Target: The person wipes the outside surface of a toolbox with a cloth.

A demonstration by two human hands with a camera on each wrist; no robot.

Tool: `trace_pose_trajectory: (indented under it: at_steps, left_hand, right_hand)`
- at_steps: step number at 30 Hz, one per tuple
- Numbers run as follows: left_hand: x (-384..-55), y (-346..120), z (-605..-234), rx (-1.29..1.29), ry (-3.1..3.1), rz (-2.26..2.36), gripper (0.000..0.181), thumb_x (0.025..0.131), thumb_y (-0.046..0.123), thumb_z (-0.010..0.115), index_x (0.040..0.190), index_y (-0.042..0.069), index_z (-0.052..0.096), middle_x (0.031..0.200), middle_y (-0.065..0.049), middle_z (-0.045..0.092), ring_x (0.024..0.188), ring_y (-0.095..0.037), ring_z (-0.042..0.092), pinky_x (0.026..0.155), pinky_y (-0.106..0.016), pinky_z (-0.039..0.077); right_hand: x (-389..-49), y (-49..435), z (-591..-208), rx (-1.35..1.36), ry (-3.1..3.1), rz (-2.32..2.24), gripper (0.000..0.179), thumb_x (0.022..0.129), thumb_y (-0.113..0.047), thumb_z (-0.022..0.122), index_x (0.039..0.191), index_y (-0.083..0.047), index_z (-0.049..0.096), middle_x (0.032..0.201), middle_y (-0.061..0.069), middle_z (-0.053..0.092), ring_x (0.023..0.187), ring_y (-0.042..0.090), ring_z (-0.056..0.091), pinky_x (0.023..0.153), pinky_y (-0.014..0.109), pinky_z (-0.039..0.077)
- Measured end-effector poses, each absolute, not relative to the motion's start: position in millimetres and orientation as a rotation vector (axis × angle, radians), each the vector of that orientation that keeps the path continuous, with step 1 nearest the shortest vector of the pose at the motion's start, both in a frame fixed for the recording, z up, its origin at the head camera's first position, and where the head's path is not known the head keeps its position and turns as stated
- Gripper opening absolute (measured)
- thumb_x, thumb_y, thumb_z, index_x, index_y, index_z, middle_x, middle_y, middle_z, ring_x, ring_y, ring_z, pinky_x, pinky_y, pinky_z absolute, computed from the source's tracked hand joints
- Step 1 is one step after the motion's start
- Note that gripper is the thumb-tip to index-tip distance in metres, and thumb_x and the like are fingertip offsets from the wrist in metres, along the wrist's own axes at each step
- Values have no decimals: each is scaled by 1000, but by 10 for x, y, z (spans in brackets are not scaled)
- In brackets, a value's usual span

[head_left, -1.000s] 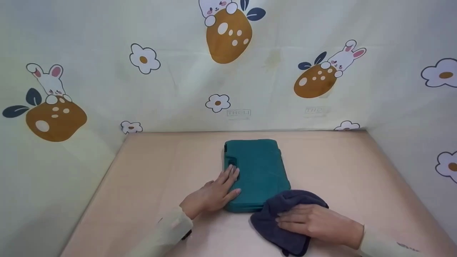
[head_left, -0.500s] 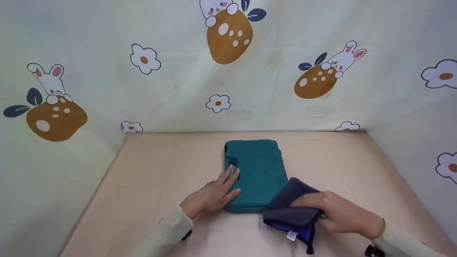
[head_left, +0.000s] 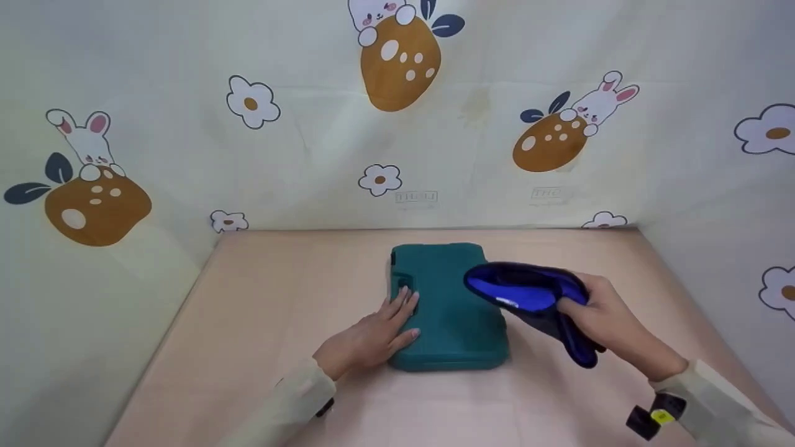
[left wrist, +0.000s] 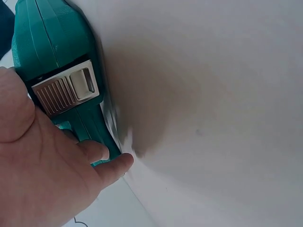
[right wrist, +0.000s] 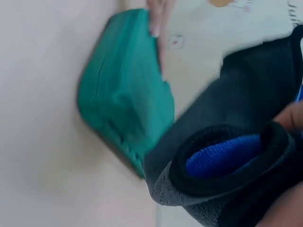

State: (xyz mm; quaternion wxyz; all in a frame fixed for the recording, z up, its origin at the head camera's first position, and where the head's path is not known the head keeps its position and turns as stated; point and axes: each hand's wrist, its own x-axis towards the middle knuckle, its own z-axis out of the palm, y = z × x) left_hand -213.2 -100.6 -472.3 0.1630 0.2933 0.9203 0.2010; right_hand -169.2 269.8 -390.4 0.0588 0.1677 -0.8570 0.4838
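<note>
A green hard plastic case [head_left: 456, 298] lies flat on the table, with a ribbed metal latch [left wrist: 66, 89] on its side in the left wrist view. My left hand [head_left: 376, 338] rests on the case's left edge, fingers extended over the recess by the handle. In my right hand [head_left: 612, 316] I grip a folded cloth [head_left: 528, 295], dark grey outside and bright blue inside, with a small white tag. The cloth is held up beside the case's right side, overlapping its edge in the head view. In the right wrist view the cloth [right wrist: 227, 109] hides most of my fingers.
The beige tabletop [head_left: 279, 279] extends around the case. Behind and at both sides stand pale walls [head_left: 298, 155] printed with rabbits, fruit and flowers. A black device with a yellow mark [head_left: 658, 416] sits at my right wrist.
My right hand has lifted the cloth off the case's near right corner and moved up and right. The cloth has folded so its blue side shows. The left hand stays put.
</note>
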Motion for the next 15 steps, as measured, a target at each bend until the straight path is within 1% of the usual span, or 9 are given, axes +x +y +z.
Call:
trace_pose_trajectory:
  at_steps: [2,4,5,8,11,13,15]
  left_hand:
    - [-2138,-1008,-4724,848,2622,583,75,108,56,33,165,18,5,170,-7,0,151,-36,8,115,-53,24]
    - [-2143,-1009,-4727,857,2617,590,75,108,56,33,165,17,4,169,-7,0,151,-37,7,115,-53,24]
    - [-2144,-1009,-4727,853,2614,590,75,108,56,33,165,18,4,169,-7,0,151,-36,6,116,-53,24]
    - [-2148,-1008,-4726,839,2605,594,75,107,57,33,165,19,3,170,-5,-1,151,-35,4,116,-53,22]
    - [-2147,-1009,-4725,833,2605,596,76,107,58,33,165,20,3,170,-4,-1,152,-34,3,117,-52,21]
    - [-2146,-1009,-4724,836,2606,600,76,107,58,33,165,20,4,170,-5,-1,152,-34,4,117,-52,21]
    - [-2146,-1008,-4725,830,2612,592,76,107,59,34,165,20,3,170,-5,-1,152,-34,4,116,-53,21]
  right_hand:
    - [-1701,2650,-3899,362,-2563,1551,19,86,13,58,102,7,66,82,7,60,67,18,57,57,28,49]
    - [-1720,2598,-3897,251,-2550,1624,10,90,10,57,99,8,62,80,8,55,68,20,57,58,29,49]
    - [-1728,2570,-3895,208,-2545,1653,9,92,8,57,101,9,60,82,9,54,70,21,56,61,29,49]
    - [-1755,2485,-3892,128,-2511,1753,17,95,5,54,111,10,58,93,15,58,80,24,59,68,30,52]
    - [-1783,2383,-3892,94,-2444,1848,25,97,4,52,121,10,56,105,18,60,89,24,58,76,30,51]
    - [-1805,2306,-3899,86,-2388,1905,29,97,4,51,125,10,55,111,19,59,94,24,58,81,29,51]
    - [-1828,2220,-3911,76,-2333,1943,31,96,5,51,127,10,55,114,20,58,97,23,56,84,28,49]
